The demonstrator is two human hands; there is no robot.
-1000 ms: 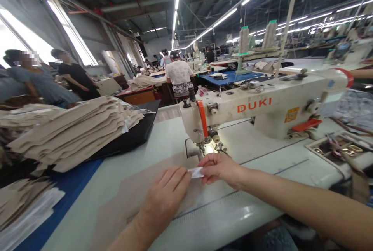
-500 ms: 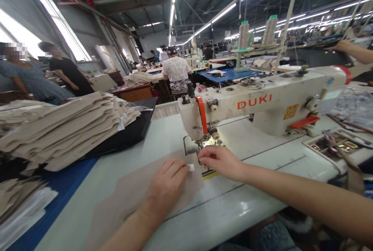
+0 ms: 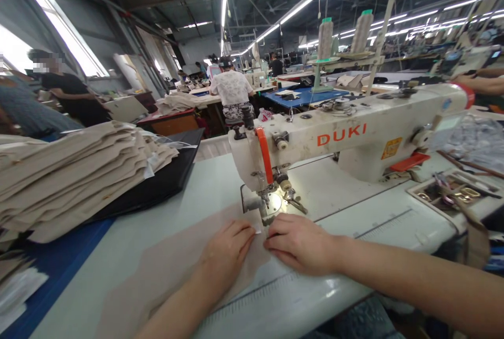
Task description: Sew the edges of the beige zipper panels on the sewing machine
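A beige fabric piece (image 3: 169, 271) lies flat on the sewing table in front of the white DUKI sewing machine (image 3: 338, 137). My left hand (image 3: 224, 255) rests palm down on the fabric, fingers stretched toward a small white label (image 3: 258, 232). My right hand (image 3: 301, 244) lies flat on the fabric's right edge, its fingertips meeting the left hand's just in front of the lit presser foot (image 3: 271, 208). Only a sliver of the label shows between the fingertips.
A tall stack of beige cut pieces (image 3: 74, 171) sits on a black tray at the left. A parts tray (image 3: 449, 192) with small metal bits is at the right. Thread cones (image 3: 325, 40) stand behind the machine. Other people work at tables farther back.
My right hand has lowered from pinching the label in the air to lying flat on the fabric. The label has been tucked down at the presser foot; the view shifted slightly right.
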